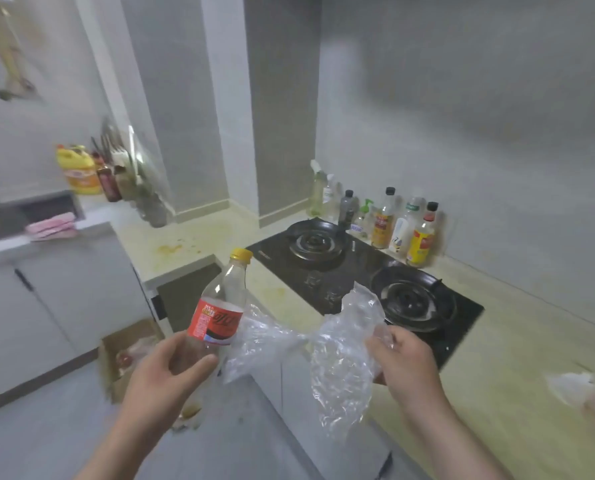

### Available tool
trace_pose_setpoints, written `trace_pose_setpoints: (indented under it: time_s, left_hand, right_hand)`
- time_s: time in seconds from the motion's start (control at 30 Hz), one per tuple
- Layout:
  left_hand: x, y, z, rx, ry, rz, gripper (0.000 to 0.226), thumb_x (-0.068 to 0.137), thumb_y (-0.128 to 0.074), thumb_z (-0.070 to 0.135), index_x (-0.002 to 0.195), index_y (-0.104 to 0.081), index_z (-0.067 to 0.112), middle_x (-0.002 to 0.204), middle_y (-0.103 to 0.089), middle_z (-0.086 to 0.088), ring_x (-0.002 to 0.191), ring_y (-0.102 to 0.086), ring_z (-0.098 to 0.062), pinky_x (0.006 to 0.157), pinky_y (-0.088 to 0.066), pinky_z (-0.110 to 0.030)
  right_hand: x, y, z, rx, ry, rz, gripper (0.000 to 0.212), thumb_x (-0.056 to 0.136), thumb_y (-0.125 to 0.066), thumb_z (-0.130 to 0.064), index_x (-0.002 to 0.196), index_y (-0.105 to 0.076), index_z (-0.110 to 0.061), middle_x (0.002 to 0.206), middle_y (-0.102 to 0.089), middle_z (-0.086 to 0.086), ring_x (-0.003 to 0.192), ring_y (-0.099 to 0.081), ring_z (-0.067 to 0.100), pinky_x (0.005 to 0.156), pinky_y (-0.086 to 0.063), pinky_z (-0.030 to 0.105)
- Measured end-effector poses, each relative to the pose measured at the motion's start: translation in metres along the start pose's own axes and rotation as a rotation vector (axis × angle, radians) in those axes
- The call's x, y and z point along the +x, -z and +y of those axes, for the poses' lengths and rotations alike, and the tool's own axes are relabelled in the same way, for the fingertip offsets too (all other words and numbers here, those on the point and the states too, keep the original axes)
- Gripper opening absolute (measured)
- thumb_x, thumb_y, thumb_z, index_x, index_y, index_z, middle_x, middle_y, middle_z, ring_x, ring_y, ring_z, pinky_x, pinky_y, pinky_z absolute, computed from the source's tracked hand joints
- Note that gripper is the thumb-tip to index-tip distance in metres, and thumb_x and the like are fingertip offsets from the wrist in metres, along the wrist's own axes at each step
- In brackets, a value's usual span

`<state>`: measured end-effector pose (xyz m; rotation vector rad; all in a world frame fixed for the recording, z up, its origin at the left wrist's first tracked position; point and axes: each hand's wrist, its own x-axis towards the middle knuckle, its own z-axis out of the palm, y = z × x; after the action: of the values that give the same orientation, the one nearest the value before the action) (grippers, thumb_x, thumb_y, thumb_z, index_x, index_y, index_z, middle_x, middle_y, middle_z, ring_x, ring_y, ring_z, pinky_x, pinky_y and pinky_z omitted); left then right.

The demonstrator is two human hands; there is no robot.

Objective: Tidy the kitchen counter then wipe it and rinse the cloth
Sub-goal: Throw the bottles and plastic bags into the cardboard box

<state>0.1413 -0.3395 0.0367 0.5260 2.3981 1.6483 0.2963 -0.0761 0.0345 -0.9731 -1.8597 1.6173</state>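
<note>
Left hand (166,370): fingers curled round the lower body of a nearly empty bottle (220,306) with red label and yellow cap, held upright off the desk's edge

Right hand (401,360): pinching one end of a crumpled clear plastic bag (337,355); the other end drapes toward the bottle

Desk (497,393): yellowish stains beside the hob (358,282); another plastic scrap (573,388) lies far right, not yet collected

Cloth (51,226): pink, on the sink rim, well apart from both hands

Risk: the slippery bag could slide free, or dregs could spill if the bottle tips; the carton (129,355) on the floor looks like the likely bin
</note>
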Motion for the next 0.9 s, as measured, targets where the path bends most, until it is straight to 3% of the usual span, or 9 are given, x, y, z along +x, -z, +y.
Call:
trace_pose_setpoints:
  time_s: [0.1, 0.27, 0.4, 0.47, 0.53, 0.6, 0.73, 0.83, 0.9]
  left_hand:
    - [0.003, 0.042, -0.019, -0.037, 0.025, 0.083, 0.036, 0.058, -0.070, 0.046, 0.091, -0.066, 0.035, 0.086, -0.071, -0.002, 0.081, -0.066, -0.015, 0.070, -0.053, -0.034]
    - [0.020, 0.116, -0.056, -0.069, 0.080, 0.190, 0.027, 0.065, -0.078, 0.032, 0.089, -0.068, 0.034, 0.084, -0.073, 0.007, 0.082, -0.067, -0.007, 0.070, -0.051, -0.027]
    - [0.049, 0.183, -0.093, -0.091, 0.127, 0.299, 0.026, 0.074, -0.079, 0.017, 0.094, -0.066, 0.027, 0.085, -0.072, 0.017, 0.088, -0.065, -0.008, 0.073, -0.046, -0.026]
    - [0.067, 0.222, -0.113, -0.098, 0.142, 0.342, 0.023, 0.079, -0.076, 0.011, 0.096, -0.065, 0.023, 0.085, -0.072, 0.015, 0.092, -0.065, -0.011, 0.073, -0.046, -0.025]
    - [0.087, 0.259, -0.132, -0.098, 0.157, 0.369, 0.026, 0.075, -0.078, 0.020, 0.098, -0.066, 0.021, 0.089, -0.073, 0.007, 0.095, -0.066, -0.014, 0.076, -0.046, -0.027]
    - [0.103, 0.292, -0.148, -0.110, 0.167, 0.386, 0.034, 0.071, -0.078, 0.027, 0.102, -0.066, 0.019, 0.097, -0.071, 0.000, 0.097, -0.066, -0.016, 0.077, -0.046, -0.027]
    - [0.131, 0.342, -0.168, -0.111, 0.169, 0.420, 0.041, 0.065, -0.074, 0.031, 0.104, -0.066, 0.021, 0.099, -0.070, 0.001, 0.096, -0.065, -0.013, 0.077, -0.046, -0.025]
    - [0.149, 0.370, -0.183, -0.106, 0.177, 0.452, 0.040, 0.071, -0.080, 0.020, 0.108, -0.065, 0.017, 0.103, -0.070, -0.001, 0.098, -0.065, -0.014, 0.076, -0.046, -0.023]
    - [0.161, 0.384, -0.193, -0.104, 0.185, 0.477, 0.037, 0.076, -0.078, 0.015, 0.110, -0.064, 0.016, 0.103, -0.070, -0.001, 0.098, -0.065, -0.013, 0.076, -0.045, -0.022]
  right_hand:
    - [0.003, -0.049, -0.012, -0.037, 0.013, -0.102, 0.017, 0.083, -0.063, -0.014, 0.080, -0.059, 0.002, 0.070, -0.061, 0.020, 0.060, -0.055, 0.019, 0.068, -0.057, 0.050]
    - [0.015, -0.144, -0.031, -0.048, 0.038, -0.201, 0.006, 0.088, -0.065, -0.013, 0.083, -0.067, -0.015, 0.072, -0.063, 0.001, 0.059, -0.056, 0.017, 0.052, -0.054, 0.025]
    - [0.026, -0.238, -0.043, -0.031, 0.031, -0.254, 0.005, 0.088, -0.066, -0.014, 0.090, -0.069, -0.017, 0.087, -0.069, 0.000, 0.062, -0.060, 0.016, 0.048, -0.050, 0.022]
    - [0.032, -0.289, -0.047, -0.046, 0.005, -0.275, 0.009, 0.087, -0.067, -0.015, 0.095, -0.070, -0.017, 0.094, -0.070, 0.000, 0.073, -0.066, 0.017, 0.053, -0.056, 0.027]
    - [0.036, -0.336, -0.052, -0.067, -0.019, -0.301, 0.011, 0.084, -0.068, -0.019, 0.095, -0.071, -0.017, 0.094, -0.072, 0.002, 0.081, -0.069, 0.019, 0.069, -0.061, 0.044]
    - [0.038, -0.378, -0.058, -0.086, -0.027, -0.326, 0.012, 0.083, -0.068, -0.021, 0.095, -0.072, -0.020, 0.091, -0.074, 0.001, 0.082, -0.070, 0.020, 0.076, -0.060, 0.048]
    - [0.041, -0.446, -0.073, -0.081, -0.017, -0.388, 0.006, 0.084, -0.066, -0.013, 0.086, -0.070, -0.010, 0.083, -0.070, 0.016, 0.066, -0.065, 0.021, 0.062, -0.059, 0.042]
    - [0.046, -0.486, -0.079, -0.104, -0.001, -0.410, 0.007, 0.080, -0.068, -0.018, 0.083, -0.070, -0.012, 0.085, -0.069, 0.019, 0.067, -0.063, 0.028, 0.071, -0.057, 0.053]
    - [0.053, -0.509, -0.080, -0.120, 0.005, -0.434, 0.010, 0.078, -0.068, -0.022, 0.081, -0.068, -0.012, 0.086, -0.066, 0.023, 0.065, -0.058, 0.026, 0.067, -0.054, 0.047]
